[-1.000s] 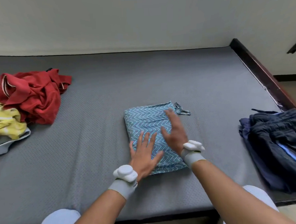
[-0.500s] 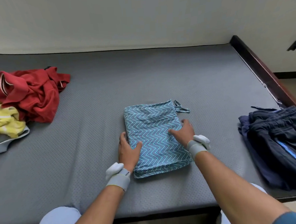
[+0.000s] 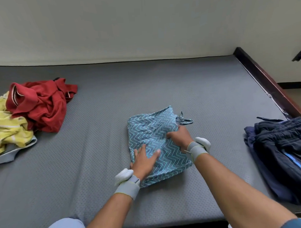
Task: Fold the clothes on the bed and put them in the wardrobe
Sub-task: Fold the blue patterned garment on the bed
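Observation:
A folded blue zigzag-patterned garment [image 3: 154,129] lies in the middle of the grey mattress [image 3: 110,91], its tie strings sticking out at the far right corner. My left hand [image 3: 145,160] rests flat on the near left part of it, fingers straight. At the garment's right edge my right hand [image 3: 179,136] grips the cloth with curled fingers, and the cloth bunches up there. Both wrists carry grey bands with white devices.
A crumpled red garment [image 3: 41,104] lies on a yellow one [image 3: 5,128] and a grey one [image 3: 12,155] at the left. A pile of dark navy clothes [image 3: 288,155] sits at the right edge. The dark wooden bed frame [image 3: 270,88] runs along the right; a wall stands behind.
My left hand left the garment's left edge and now lies flat on top. My right hand closed on the right edge and pulled the cloth up and inward.

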The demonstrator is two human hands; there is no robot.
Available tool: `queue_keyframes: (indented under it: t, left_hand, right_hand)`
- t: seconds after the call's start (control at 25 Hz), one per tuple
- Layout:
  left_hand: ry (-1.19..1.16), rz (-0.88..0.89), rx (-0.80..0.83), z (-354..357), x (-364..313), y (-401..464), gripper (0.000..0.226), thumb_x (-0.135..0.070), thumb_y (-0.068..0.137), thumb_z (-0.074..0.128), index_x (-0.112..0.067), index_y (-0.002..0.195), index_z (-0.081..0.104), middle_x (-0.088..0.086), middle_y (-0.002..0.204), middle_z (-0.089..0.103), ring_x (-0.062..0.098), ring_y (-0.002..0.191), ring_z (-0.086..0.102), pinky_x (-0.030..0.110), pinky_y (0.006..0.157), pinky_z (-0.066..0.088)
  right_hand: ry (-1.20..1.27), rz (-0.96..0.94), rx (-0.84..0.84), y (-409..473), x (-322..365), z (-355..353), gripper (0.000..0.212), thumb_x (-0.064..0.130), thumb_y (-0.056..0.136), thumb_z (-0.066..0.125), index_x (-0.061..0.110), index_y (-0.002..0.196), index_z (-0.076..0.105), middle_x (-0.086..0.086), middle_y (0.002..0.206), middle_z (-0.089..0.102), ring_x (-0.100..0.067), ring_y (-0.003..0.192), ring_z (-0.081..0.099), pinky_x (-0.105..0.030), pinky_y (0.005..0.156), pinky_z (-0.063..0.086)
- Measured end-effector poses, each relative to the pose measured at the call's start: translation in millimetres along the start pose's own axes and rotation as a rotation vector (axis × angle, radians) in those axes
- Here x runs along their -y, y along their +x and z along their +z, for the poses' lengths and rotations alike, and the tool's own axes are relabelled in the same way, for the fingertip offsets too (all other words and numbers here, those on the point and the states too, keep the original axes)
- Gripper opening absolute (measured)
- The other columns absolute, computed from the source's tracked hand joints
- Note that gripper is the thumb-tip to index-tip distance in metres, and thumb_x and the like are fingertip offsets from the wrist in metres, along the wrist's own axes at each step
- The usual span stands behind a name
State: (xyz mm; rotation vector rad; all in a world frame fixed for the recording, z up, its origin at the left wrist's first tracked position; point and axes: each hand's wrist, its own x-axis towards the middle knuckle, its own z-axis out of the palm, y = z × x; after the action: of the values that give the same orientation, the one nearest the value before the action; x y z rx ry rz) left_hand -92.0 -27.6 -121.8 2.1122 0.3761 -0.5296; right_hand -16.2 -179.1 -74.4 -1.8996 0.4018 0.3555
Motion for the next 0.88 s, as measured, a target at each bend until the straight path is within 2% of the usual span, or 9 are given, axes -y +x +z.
queue_keyframes:
  t: [0.08,0.16,0.24,0.36,0.48,0.6,0.68,0.76,0.88]
  left_hand:
    - [-0.525,-0.038,0.155,-9.8,-31.0,8.7,0.083,-0.080,0.082,0.038,-0.026,0.144,0.039,0.006,0.152,0.038,0.025,0.141,0.033,0.052,0.112,0.029]
    - [-1.061,-0.030,0.193,-30.1,-60.0,23.3,0.071,-0.078,0.083,0.035,-0.023,0.119,0.060,0.008,0.122,0.064,0.024,0.107,0.059,0.036,0.088,0.045]
    - [-1.329,0.005,0.180,-67.4,-74.1,33.7,0.065,-0.076,0.084,0.033,-0.022,0.107,0.061,0.009,0.111,0.064,0.025,0.099,0.060,0.036,0.084,0.040]
    - [-1.468,0.094,0.239,-115.0,-56.5,30.6,0.079,-0.076,0.076,0.038,-0.016,0.121,0.061,0.017,0.128,0.060,0.036,0.116,0.056,0.053,0.103,0.037]
    - [-1.285,-0.028,0.288,-118.7,5.4,20.2,0.088,-0.079,0.077,0.039,-0.012,0.133,0.054,0.018,0.133,0.058,0.038,0.120,0.056,0.053,0.105,0.038]
    - [-0.984,-0.228,0.184,-104.5,53.7,13.8,0.079,-0.074,0.078,0.047,-0.014,0.130,0.055,0.011,0.114,0.067,0.030,0.103,0.064,0.048,0.097,0.047]
    - [-0.860,-0.227,0.166,-105.6,56.3,15.6,0.081,-0.075,0.066,0.059,-0.019,0.125,0.057,0.004,0.099,0.070,0.020,0.088,0.067,0.042,0.091,0.050]
    - [-0.720,-0.207,0.173,-109.3,40.5,21.4,0.091,-0.072,0.054,0.071,-0.021,0.127,0.056,0.000,0.108,0.069,0.018,0.098,0.064,0.040,0.093,0.050]
    - [-0.558,-0.235,0.062,-102.9,30.6,46.4,0.087,-0.057,0.060,0.083,-0.010,0.127,0.054,0.001,0.124,0.060,0.023,0.113,0.057,0.039,0.102,0.043]
  right_hand:
    - [-0.154,-0.236,-0.025,-5.6,32.8,-5.1,0.034,0.001,0.075,0.061,0.020,0.102,0.067,-0.006,0.092,0.072,-0.026,0.078,0.068,-0.044,0.071,0.059]
    - [-0.462,-0.533,-0.124,-14.7,71.8,-9.4,0.044,0.010,0.078,0.060,0.028,0.118,0.061,-0.004,0.102,0.071,-0.028,0.089,0.066,-0.038,0.076,0.055]
    - [-0.809,-0.794,-0.151,-30.1,105.5,-2.6,0.046,0.014,0.084,0.054,0.032,0.126,0.055,-0.007,0.105,0.069,-0.032,0.093,0.063,-0.038,0.078,0.049]
    - [-1.206,-1.002,-0.066,-45.1,103.3,19.1,0.042,0.007,0.086,0.044,0.025,0.124,0.053,-0.003,0.108,0.065,-0.028,0.099,0.056,-0.042,0.088,0.035]
    - [-1.415,-0.807,0.228,-55.7,33.6,31.8,0.032,0.013,0.086,0.049,0.018,0.117,0.054,-0.004,0.102,0.063,-0.027,0.104,0.052,-0.051,0.101,0.022]
    - [-1.447,-0.675,0.390,-72.2,-31.5,21.9,0.029,0.044,0.085,0.051,0.019,0.095,0.061,-0.003,0.079,0.067,-0.026,0.084,0.063,-0.047,0.103,0.022]
    - [-1.297,-0.609,0.265,-65.6,-41.3,10.7,0.034,0.049,0.087,0.048,0.018,0.087,0.063,-0.003,0.079,0.069,-0.026,0.078,0.065,-0.040,0.097,0.035]
    - [-0.873,-0.482,-0.095,-47.5,-37.4,0.3,0.027,0.044,0.086,0.056,0.019,0.090,0.065,-0.002,0.091,0.068,-0.025,0.087,0.063,-0.034,0.085,0.045]
    - [-0.305,0.000,-0.314,-20.0,-26.9,-13.1,0.059,0.035,0.080,0.073,0.006,0.126,0.049,-0.016,0.128,0.054,-0.033,0.115,0.052,-0.039,0.095,0.042]
